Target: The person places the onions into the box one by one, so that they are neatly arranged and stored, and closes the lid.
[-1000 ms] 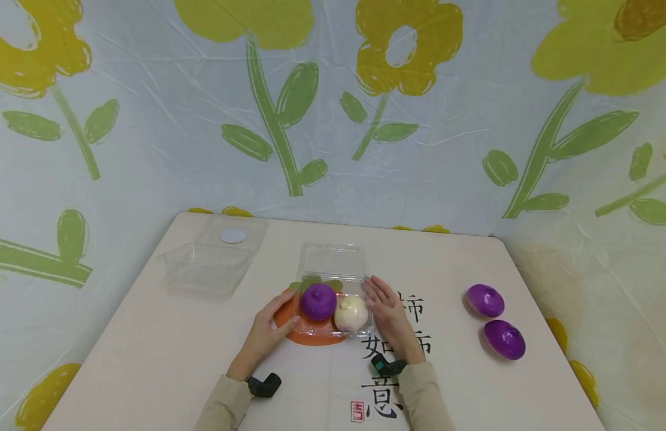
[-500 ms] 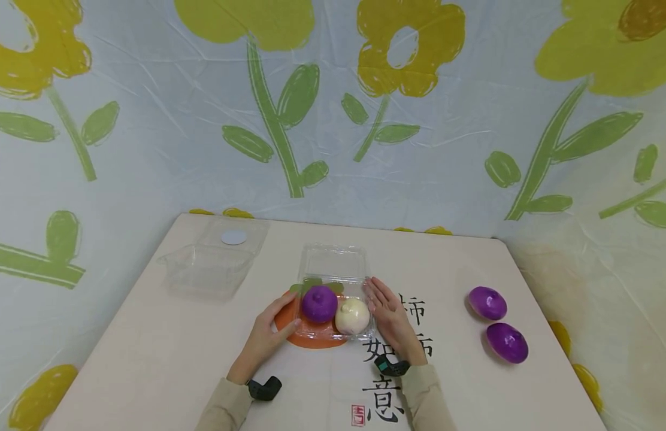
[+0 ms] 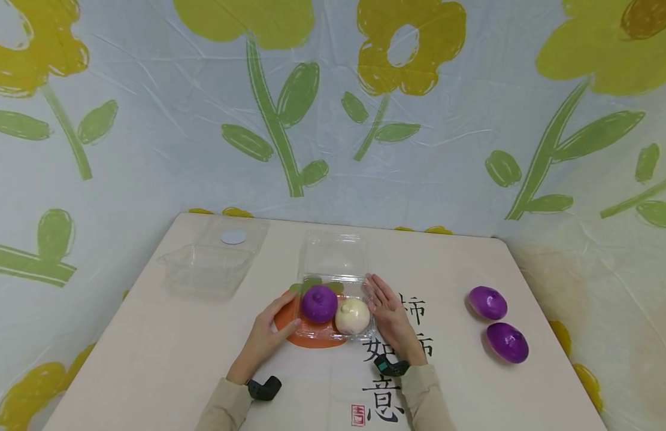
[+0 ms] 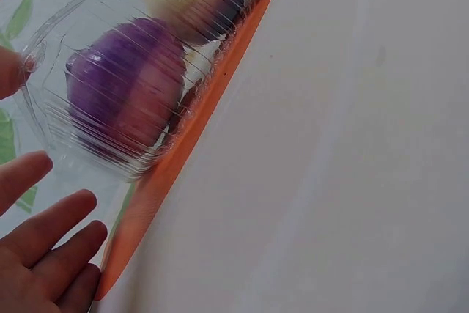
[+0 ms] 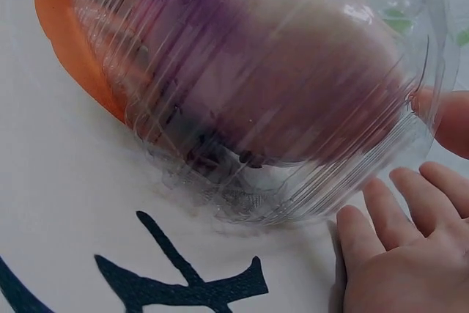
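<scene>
A clear plastic clamshell box (image 3: 333, 330) stands mid-table, its lid (image 3: 335, 251) raised at the far side. Inside sit a purple onion (image 3: 319, 303) on the left and a white onion (image 3: 352, 316) on the right. My left hand (image 3: 268, 326) lies along the box's left side; in the left wrist view the thumb (image 4: 9, 71) touches the rim and the other fingers stretch out loosely. Along the right side is my right hand (image 3: 391, 317), fingers extended. In the right wrist view its thumb (image 5: 447, 119) meets the rim.
Two purple onions (image 3: 487, 303) lie at the right of the table. At the back left stands another open clear box (image 3: 209, 263). Under the middle box is an orange fruit print (image 3: 317, 342), beside black characters (image 3: 384, 392) on the cloth.
The box's lid has swung up a little, its far edge now higher. Both hands and the onions have stayed nearly in place.
</scene>
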### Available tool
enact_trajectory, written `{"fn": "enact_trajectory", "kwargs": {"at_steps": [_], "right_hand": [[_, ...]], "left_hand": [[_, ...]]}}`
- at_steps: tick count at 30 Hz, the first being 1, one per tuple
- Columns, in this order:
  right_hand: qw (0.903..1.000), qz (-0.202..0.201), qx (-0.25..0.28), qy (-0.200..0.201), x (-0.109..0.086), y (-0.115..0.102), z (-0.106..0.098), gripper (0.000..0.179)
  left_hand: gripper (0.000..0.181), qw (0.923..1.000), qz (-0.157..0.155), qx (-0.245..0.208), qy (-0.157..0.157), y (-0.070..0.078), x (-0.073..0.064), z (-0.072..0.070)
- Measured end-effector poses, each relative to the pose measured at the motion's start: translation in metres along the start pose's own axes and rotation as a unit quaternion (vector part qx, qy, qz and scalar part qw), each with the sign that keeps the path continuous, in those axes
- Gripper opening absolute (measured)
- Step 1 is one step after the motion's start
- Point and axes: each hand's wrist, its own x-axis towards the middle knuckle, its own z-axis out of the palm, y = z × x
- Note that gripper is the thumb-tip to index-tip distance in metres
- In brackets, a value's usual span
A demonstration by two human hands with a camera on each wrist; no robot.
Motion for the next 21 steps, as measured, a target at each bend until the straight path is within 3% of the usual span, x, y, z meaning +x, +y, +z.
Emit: {"fn": "enact_trajectory", "kwargs": {"at_steps": [14, 21], "right_hand": [[0.9990, -0.025, -0.033, -0.019, 0.0020, 0.0004, -0.0001, 0.082], [0.9980, -0.039, -0.043, -0.024, 0.0022, -0.0011, 0.0012, 0.083]], "left_hand": [[0.058, 0.9999, 0.008, 0.014, 0.004, -0.0030, -0.0005, 0.0009], [0.059, 0.9999, -0.009, 0.006, -0.002, -0.0026, -0.0004, 0.0002]]}}
